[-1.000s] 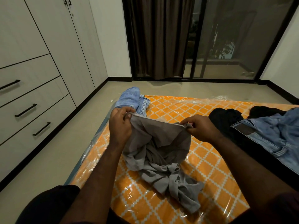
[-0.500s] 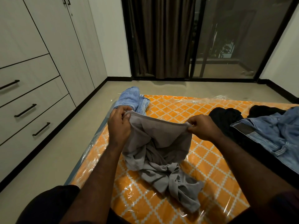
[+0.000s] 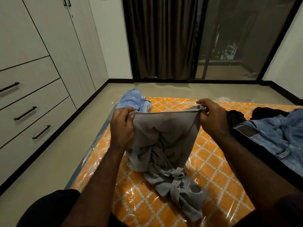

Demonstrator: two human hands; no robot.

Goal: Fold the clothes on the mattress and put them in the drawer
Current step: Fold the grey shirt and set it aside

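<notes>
Pale floor [image 3: 54,161] all round, with a white wardrobe [image 3: 54,46] along the left wall and three drawers [image 3: 31,110] with dark bar handles, all closed. Dark curtain [image 3: 160,38] and glass sliding door [image 3: 237,38] at the far wall. Low on the floor, an orange lattice-patterned mattress [image 3: 213,169] wrapped in clear plastic film. Held up over the middle of the mattress, a grey garment [image 3: 164,136], top edge stretched taut, lower part crumpled on the plastic. Left hand [image 3: 122,126] with fingers pinching the left end of that edge; right hand [image 3: 213,118] pinching the right end. At the far left corner, a folded blue towel [image 3: 130,99]. Along the right edge, blue jeans [image 3: 278,133] over black clothes [image 3: 236,117].
</notes>
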